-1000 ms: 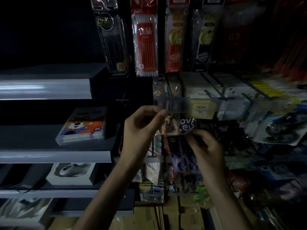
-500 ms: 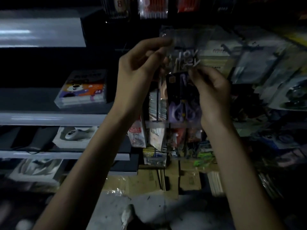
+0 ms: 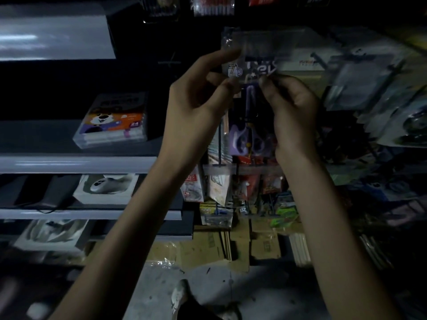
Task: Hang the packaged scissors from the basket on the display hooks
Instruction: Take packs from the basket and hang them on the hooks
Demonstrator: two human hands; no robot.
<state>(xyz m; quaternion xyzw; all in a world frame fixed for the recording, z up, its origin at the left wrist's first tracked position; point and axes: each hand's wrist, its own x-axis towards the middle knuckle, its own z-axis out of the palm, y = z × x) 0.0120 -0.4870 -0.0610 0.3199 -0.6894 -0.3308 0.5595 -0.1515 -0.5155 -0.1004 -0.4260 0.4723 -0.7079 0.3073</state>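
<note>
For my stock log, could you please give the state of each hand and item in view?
scissors pack: upright, held at its top by both hands; hooked or not, unclear.
left hand: pinches the pack's top.
right hand: pinches the pack's top.
bear box: lies flat on a shelf.

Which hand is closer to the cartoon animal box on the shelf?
Left. The left hand is right of the box; the right hand is farther right, past the scissors pack.

Hanging packets crowded the right, just beside my right hand, and a clear strip barred the way above. Left of my left hand lay open dark room over the shelf and its cartoon box.
</note>
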